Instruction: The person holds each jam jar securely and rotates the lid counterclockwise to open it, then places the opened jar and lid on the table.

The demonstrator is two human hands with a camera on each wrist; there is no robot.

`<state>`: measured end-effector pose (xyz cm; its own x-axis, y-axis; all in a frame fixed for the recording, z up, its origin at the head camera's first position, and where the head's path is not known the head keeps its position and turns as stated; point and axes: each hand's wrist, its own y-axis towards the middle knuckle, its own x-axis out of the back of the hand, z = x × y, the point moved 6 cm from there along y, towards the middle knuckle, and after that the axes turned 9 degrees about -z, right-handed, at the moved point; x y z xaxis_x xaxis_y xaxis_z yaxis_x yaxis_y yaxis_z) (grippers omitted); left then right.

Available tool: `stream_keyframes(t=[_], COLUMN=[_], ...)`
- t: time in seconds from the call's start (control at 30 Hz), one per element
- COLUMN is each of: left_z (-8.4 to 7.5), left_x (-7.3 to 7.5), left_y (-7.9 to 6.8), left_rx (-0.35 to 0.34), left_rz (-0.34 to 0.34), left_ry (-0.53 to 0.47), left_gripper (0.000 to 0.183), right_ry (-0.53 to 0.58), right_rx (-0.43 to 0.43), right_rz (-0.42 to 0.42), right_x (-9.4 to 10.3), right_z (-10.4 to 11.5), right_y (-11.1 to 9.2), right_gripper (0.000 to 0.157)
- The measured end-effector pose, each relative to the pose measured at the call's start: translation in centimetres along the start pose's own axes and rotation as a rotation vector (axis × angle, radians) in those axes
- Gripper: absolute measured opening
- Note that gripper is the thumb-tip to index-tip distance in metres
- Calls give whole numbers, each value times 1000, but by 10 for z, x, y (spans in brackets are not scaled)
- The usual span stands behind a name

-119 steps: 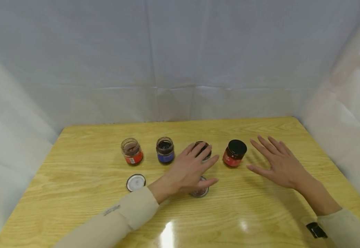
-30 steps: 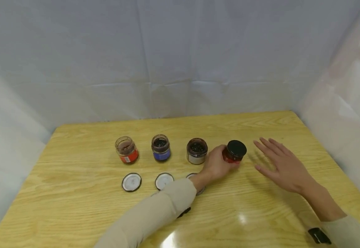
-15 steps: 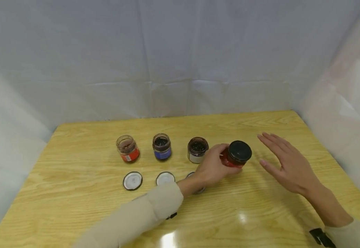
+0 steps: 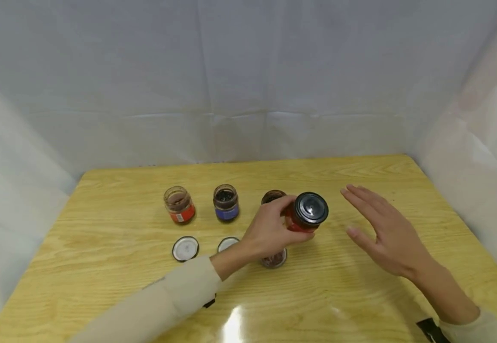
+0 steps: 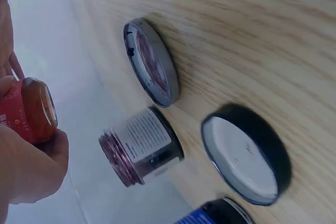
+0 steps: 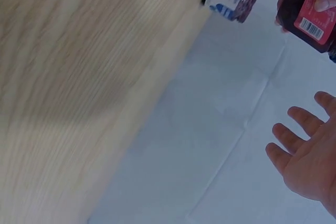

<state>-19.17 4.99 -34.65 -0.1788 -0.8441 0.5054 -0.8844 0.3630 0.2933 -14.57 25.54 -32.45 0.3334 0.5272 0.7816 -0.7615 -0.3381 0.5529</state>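
My left hand [image 4: 270,229] grips a red-labelled glass jar [image 4: 299,222] around its side, lifted off the table and tilted. Its black lid [image 4: 311,208] is on and faces up toward me. In the left wrist view the thumb and fingers wrap the red label [image 5: 16,111]. My right hand [image 4: 387,233] hovers to the right of the jar, apart from it, with fingers extended and nothing held. Behind the left hand, a lidless jar with a white label [image 5: 143,145] is partly hidden in the head view.
Two more lidless jars stand to the left, one red-labelled [image 4: 180,206] and one blue-labelled [image 4: 226,204]. In front of the row, lids lie inner side up: a left lid [image 4: 185,248], a middle lid [image 4: 228,243] and a stained right lid [image 4: 274,259]. White sheeting [image 4: 240,85] surrounds the wooden table [image 4: 115,228].
My left hand, first over the white-labelled jar, has gripped the black-lidded jar, raised it and brought it left and nearer, tilting it. The right hand has stayed raised, turning slightly.
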Motion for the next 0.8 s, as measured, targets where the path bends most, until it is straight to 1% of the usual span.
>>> stream_keyframes(t=[0.07, 0.13, 0.27, 0.4, 0.47, 0.6, 0.8], left_z=[2, 5, 11, 19, 23, 30, 38], left_x=[6, 11, 22, 33, 38, 47, 57], left_y=[-4, -9, -18, -24, -28, -35, -50], left_rx=[12, 27, 45, 32, 25, 14, 56], left_rz=[-8, -22, -47, -77, -93, -114, -113], left_ry=[14, 1, -53, -73, -63, -8, 68], left_gripper=[61, 61, 61, 59, 57, 56, 57], right_ry=[13, 27, 54, 72, 80, 96, 128], right_rx=[10, 18, 28, 35, 41, 47, 47], right_rz=[3, 9, 28, 45, 51, 62, 92], right_x=[-3, -6, -13, -21, -25, -34, -50], right_z=[7, 14, 26, 36, 41, 50, 62], right_y=[2, 4, 7, 10, 11, 14, 13], right_gripper=[64, 64, 65, 65, 65, 65, 66])
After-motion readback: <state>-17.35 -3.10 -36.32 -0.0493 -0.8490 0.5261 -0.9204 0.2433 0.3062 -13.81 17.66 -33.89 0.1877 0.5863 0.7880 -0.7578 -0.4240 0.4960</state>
